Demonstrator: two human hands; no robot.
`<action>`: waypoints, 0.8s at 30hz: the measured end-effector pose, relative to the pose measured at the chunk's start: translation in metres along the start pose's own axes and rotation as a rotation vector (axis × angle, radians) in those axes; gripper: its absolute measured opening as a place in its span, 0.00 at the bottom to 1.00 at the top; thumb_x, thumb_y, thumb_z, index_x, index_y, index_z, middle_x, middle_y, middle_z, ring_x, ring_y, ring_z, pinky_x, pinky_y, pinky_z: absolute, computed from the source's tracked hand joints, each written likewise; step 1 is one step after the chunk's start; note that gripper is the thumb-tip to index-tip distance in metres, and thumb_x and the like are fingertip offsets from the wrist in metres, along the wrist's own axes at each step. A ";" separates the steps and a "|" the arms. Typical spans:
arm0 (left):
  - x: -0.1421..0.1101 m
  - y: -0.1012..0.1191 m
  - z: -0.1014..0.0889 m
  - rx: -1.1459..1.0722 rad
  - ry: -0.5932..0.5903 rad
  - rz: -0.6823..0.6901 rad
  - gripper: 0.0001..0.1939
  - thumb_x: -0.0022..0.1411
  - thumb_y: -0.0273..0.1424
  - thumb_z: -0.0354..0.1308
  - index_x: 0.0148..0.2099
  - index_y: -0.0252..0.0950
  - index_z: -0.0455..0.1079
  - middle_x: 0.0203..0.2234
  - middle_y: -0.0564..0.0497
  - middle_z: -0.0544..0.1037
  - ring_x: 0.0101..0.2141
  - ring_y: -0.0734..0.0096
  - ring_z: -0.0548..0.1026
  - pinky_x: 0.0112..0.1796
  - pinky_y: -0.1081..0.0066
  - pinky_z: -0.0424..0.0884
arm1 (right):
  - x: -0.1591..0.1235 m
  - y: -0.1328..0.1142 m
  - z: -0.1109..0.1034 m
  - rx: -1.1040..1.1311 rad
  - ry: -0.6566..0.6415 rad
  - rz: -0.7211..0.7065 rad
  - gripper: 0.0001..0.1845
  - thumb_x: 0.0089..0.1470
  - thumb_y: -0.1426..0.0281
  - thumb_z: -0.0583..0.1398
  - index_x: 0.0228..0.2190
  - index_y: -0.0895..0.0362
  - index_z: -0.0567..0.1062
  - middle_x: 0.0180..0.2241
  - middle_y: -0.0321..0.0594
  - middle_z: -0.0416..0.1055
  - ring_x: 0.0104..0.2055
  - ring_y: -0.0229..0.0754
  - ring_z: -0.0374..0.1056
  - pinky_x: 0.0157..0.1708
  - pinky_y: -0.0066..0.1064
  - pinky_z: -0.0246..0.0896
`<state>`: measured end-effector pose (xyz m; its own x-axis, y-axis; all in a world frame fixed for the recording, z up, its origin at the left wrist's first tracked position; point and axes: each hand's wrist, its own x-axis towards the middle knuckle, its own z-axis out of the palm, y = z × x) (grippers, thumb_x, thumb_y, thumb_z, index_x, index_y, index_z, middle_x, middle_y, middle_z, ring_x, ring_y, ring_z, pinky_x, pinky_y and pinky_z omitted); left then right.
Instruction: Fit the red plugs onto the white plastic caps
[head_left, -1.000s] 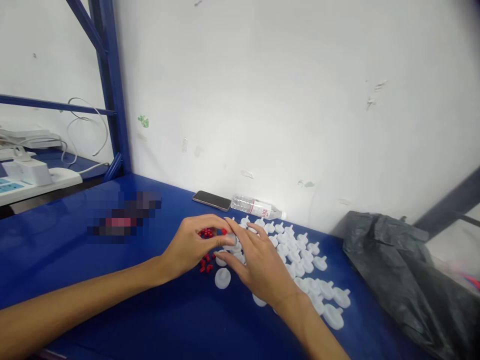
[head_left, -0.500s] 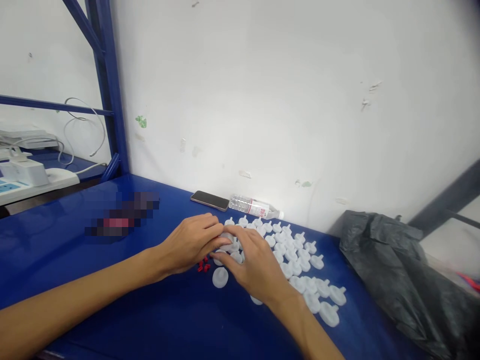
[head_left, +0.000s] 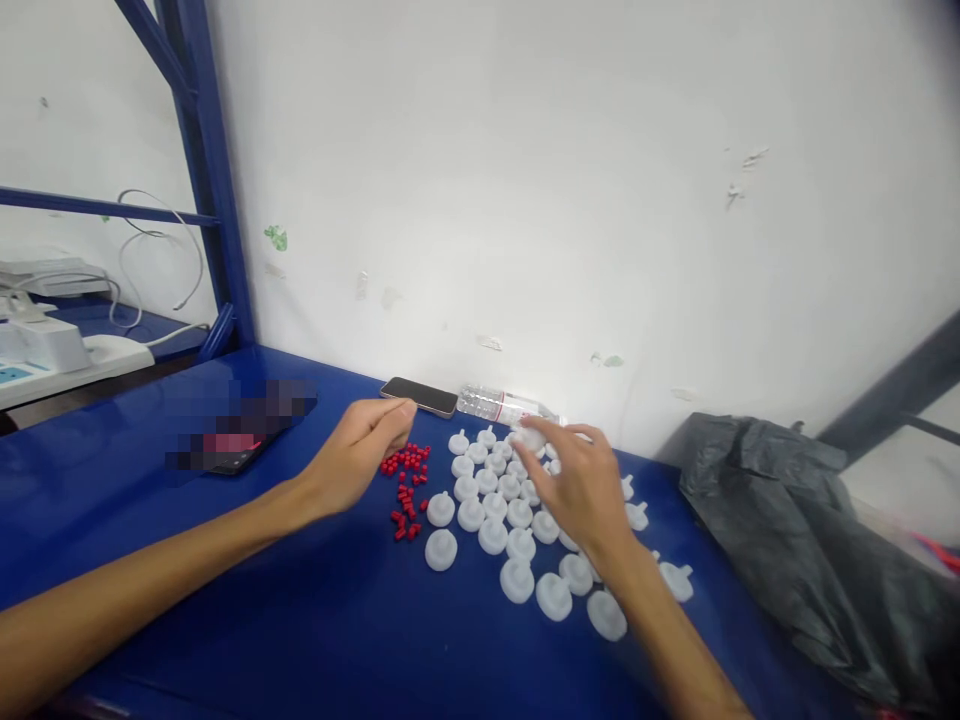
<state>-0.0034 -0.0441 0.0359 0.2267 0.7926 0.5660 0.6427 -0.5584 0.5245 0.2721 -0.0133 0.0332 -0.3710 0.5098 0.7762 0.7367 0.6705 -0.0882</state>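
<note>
The L hand (head_left: 367, 445) is curled closed by the small red pieces (head_left: 410, 460) — can't tell if anything's inside. The R hand (head_left: 581, 480) curves thumb and fingers about a white piece (head_left: 532, 437) at the cluster's far side; unclear if it's gripped or loose. Main risk, prob.: the other white pieces (head_left: 493, 535) sit packed tight on the bench (head_left: 337, 620), so a low R wrist might shove or tip several. Red ones are tiny, loose — a L knuckle could scatter them. The bottle (head_left: 480, 402), on its side, might roll if bumped.
</note>
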 end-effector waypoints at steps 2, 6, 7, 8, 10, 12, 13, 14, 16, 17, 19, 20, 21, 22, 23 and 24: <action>0.003 -0.006 -0.003 0.085 0.014 -0.001 0.20 0.78 0.37 0.37 0.29 0.45 0.45 0.21 0.60 0.53 0.23 0.68 0.57 0.29 0.64 0.58 | 0.000 0.008 -0.006 -0.035 0.048 0.086 0.13 0.69 0.61 0.60 0.50 0.55 0.77 0.40 0.45 0.85 0.39 0.54 0.80 0.45 0.48 0.72; 0.001 -0.022 0.003 0.274 -0.111 0.043 0.10 0.69 0.32 0.52 0.33 0.42 0.61 0.28 0.52 0.71 0.33 0.59 0.69 0.32 0.61 0.58 | -0.001 -0.001 -0.001 -0.016 -0.001 0.037 0.08 0.69 0.65 0.59 0.46 0.51 0.76 0.42 0.40 0.85 0.43 0.51 0.80 0.49 0.46 0.72; 0.000 -0.025 0.006 0.311 -0.146 0.054 0.07 0.69 0.31 0.52 0.34 0.42 0.64 0.31 0.50 0.73 0.36 0.56 0.70 0.32 0.61 0.59 | -0.002 -0.005 0.002 -0.007 -0.026 -0.001 0.06 0.69 0.65 0.59 0.44 0.51 0.76 0.44 0.40 0.85 0.46 0.51 0.80 0.51 0.46 0.71; -0.001 -0.027 0.008 0.343 -0.172 0.062 0.07 0.69 0.31 0.52 0.36 0.42 0.67 0.34 0.49 0.74 0.38 0.55 0.71 0.32 0.61 0.59 | -0.002 -0.009 0.006 0.000 -0.046 -0.038 0.06 0.69 0.65 0.60 0.43 0.50 0.77 0.47 0.40 0.84 0.50 0.51 0.80 0.54 0.47 0.70; -0.002 -0.031 0.010 0.397 -0.207 0.072 0.07 0.70 0.30 0.51 0.39 0.41 0.70 0.37 0.46 0.75 0.40 0.53 0.71 0.32 0.61 0.61 | -0.004 -0.015 0.013 0.006 -0.070 -0.089 0.05 0.68 0.65 0.62 0.40 0.50 0.79 0.51 0.42 0.82 0.52 0.52 0.78 0.54 0.49 0.70; -0.003 -0.033 0.011 0.434 -0.229 0.076 0.08 0.71 0.30 0.51 0.40 0.40 0.72 0.39 0.45 0.75 0.40 0.52 0.72 0.32 0.61 0.63 | -0.006 -0.018 0.016 0.001 -0.075 -0.104 0.05 0.67 0.65 0.63 0.41 0.50 0.80 0.48 0.43 0.81 0.47 0.50 0.78 0.49 0.47 0.71; -0.003 -0.033 0.011 0.446 -0.239 0.078 0.08 0.71 0.30 0.52 0.40 0.40 0.73 0.39 0.45 0.76 0.41 0.52 0.72 0.32 0.61 0.64 | -0.006 -0.019 0.016 -0.002 -0.074 -0.107 0.06 0.67 0.65 0.63 0.41 0.51 0.81 0.44 0.42 0.80 0.43 0.49 0.77 0.46 0.46 0.71; -0.003 -0.033 0.010 0.456 -0.247 0.079 0.08 0.71 0.30 0.52 0.40 0.40 0.73 0.39 0.45 0.76 0.41 0.52 0.73 0.32 0.61 0.64 | -0.007 -0.020 0.016 -0.003 -0.075 -0.111 0.06 0.67 0.66 0.63 0.42 0.51 0.81 0.41 0.41 0.79 0.41 0.48 0.76 0.44 0.44 0.70; -0.003 -0.033 0.009 0.468 -0.256 0.079 0.09 0.71 0.30 0.52 0.41 0.40 0.73 0.39 0.44 0.76 0.42 0.51 0.73 0.31 0.61 0.64 | -0.007 -0.022 0.015 -0.001 -0.081 -0.130 0.06 0.67 0.67 0.62 0.42 0.51 0.81 0.36 0.38 0.78 0.39 0.46 0.75 0.44 0.43 0.69; -0.003 -0.033 0.009 0.472 -0.257 0.079 0.09 0.71 0.29 0.52 0.41 0.40 0.73 0.39 0.44 0.76 0.42 0.51 0.73 0.31 0.61 0.64 | -0.007 -0.024 0.014 0.001 -0.086 -0.146 0.06 0.68 0.68 0.62 0.43 0.51 0.81 0.36 0.37 0.78 0.39 0.46 0.75 0.45 0.43 0.68; -0.002 -0.033 0.008 0.470 -0.251 0.077 0.08 0.70 0.29 0.52 0.41 0.40 0.73 0.39 0.44 0.77 0.42 0.51 0.73 0.31 0.60 0.64 | -0.007 -0.029 0.014 0.007 -0.102 -0.184 0.06 0.68 0.69 0.62 0.43 0.51 0.81 0.35 0.36 0.79 0.39 0.45 0.75 0.46 0.42 0.67; -0.002 -0.033 0.008 0.466 -0.247 0.077 0.08 0.70 0.28 0.52 0.41 0.40 0.73 0.38 0.45 0.77 0.42 0.51 0.73 0.31 0.61 0.63 | -0.007 -0.032 0.014 0.010 -0.111 -0.204 0.07 0.68 0.70 0.61 0.43 0.51 0.80 0.36 0.36 0.79 0.39 0.44 0.75 0.47 0.42 0.66; -0.001 -0.033 0.007 0.457 -0.243 0.079 0.08 0.70 0.28 0.52 0.41 0.40 0.72 0.38 0.45 0.77 0.42 0.52 0.73 0.32 0.61 0.64 | -0.008 -0.034 0.015 0.013 -0.121 -0.224 0.07 0.68 0.71 0.61 0.44 0.51 0.80 0.36 0.35 0.80 0.38 0.43 0.75 0.48 0.41 0.65; -0.001 -0.032 0.007 0.446 -0.238 0.084 0.08 0.71 0.27 0.51 0.41 0.40 0.72 0.38 0.46 0.77 0.42 0.53 0.73 0.32 0.61 0.64 | -0.008 -0.036 0.016 0.016 -0.130 -0.242 0.07 0.68 0.71 0.61 0.44 0.51 0.80 0.36 0.34 0.80 0.38 0.43 0.75 0.49 0.41 0.65; -0.001 -0.031 0.006 0.430 -0.234 0.093 0.09 0.71 0.27 0.51 0.41 0.40 0.72 0.37 0.47 0.77 0.42 0.54 0.72 0.33 0.61 0.64 | -0.009 -0.038 0.017 0.018 -0.134 -0.259 0.07 0.68 0.72 0.61 0.44 0.51 0.80 0.36 0.33 0.81 0.38 0.42 0.76 0.51 0.41 0.64; -0.001 -0.028 0.006 0.412 -0.229 0.105 0.09 0.72 0.27 0.50 0.42 0.40 0.72 0.37 0.48 0.77 0.42 0.55 0.72 0.34 0.62 0.65 | -0.009 -0.039 0.018 0.019 -0.133 -0.272 0.07 0.68 0.73 0.61 0.44 0.51 0.79 0.36 0.32 0.82 0.38 0.41 0.76 0.52 0.41 0.63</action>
<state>-0.0179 -0.0280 0.0166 0.4317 0.7962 0.4239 0.8333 -0.5319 0.1504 0.2368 -0.0346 0.0183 -0.6249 0.3752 0.6847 0.5896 0.8016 0.0988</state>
